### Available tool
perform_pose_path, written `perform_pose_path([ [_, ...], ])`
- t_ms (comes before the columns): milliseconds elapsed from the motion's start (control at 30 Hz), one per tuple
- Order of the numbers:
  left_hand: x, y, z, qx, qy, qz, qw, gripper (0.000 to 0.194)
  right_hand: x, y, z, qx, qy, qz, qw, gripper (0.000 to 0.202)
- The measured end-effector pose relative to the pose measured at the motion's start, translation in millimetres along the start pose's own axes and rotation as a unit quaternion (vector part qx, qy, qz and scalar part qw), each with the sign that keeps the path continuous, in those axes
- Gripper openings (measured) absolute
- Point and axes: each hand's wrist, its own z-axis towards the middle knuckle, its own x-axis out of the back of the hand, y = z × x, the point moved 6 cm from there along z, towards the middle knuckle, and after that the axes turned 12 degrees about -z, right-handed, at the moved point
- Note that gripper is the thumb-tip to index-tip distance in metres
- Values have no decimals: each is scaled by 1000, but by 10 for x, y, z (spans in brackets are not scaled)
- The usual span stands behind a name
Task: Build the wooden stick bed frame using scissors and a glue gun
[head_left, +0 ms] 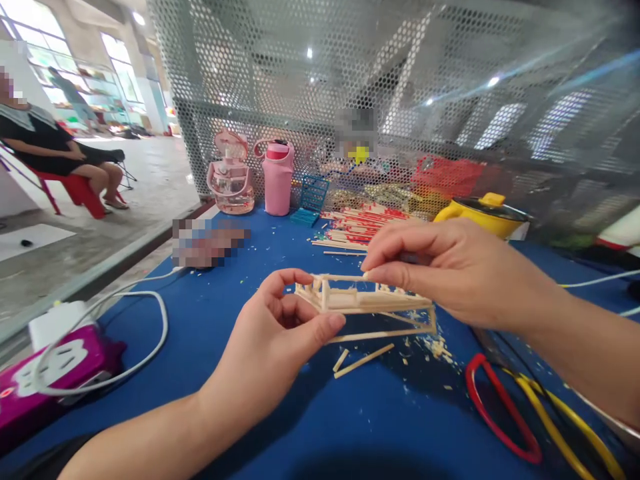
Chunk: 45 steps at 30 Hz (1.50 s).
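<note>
We have a small wooden stick frame [375,303] between our two hands, held just above a blue tabletop [380,427], near the middle of the view. Our left hand [280,327] closes on its left end, thumb along the near side and fingers curled around behind. Our right hand [450,267] comes in from the other side with thumb and forefinger pinched narrow at the upper rail; the fingertips hide exactly what lies between them, so we cannot tell whether a separate small piece sits there too. Below the frame we see two loose sticks [364,361] on the blue surface, one long and one short, and to their right a scatter of pale wood shavings [440,347]. Nearer our right forearm lie a red handle [531,455] and a yellow handle [537,407] — what tool they belong to we cannot make out. Beyond our hands rests a heap of red-marked sticks [365,223], with a teal stand [311,200], a pink bottle [279,180] and a clear pink-lidded bottle [234,190] to its left, and a yellow pot [480,217] to its right. A perforated metal screen [280,73] rises behind them. At our left we have a purple power strip [55,373] with a white cable [163,320] looping beside it.
</note>
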Motion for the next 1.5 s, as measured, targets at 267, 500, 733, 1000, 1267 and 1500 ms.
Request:
perform_pose_path([
  [267,6,-6,-11,1,1,-5,1000,46,-245,44,210,-16,-87,46,995,16],
  [500,17,-19,8,-9,-4,-14,1000,46,-206,22,237,12,-91,14,996,13],
  [733,11,-12,4,-6,-4,-19,1000,45,-174,-94,153,142,0,-41,989,11],
  [1000,4,-31,23,-5,-6,-24,1000,44,-186,-90,97,182,46,-70,980,9],
  [1267,16,-37,4,-6,-7,-25,1000,45,-214,-66,62,164,64,-61,982,11],
  [1500,8,-28,3,2,1,-25,1000,45,-226,110,49,19,-2,86,996,44],
])
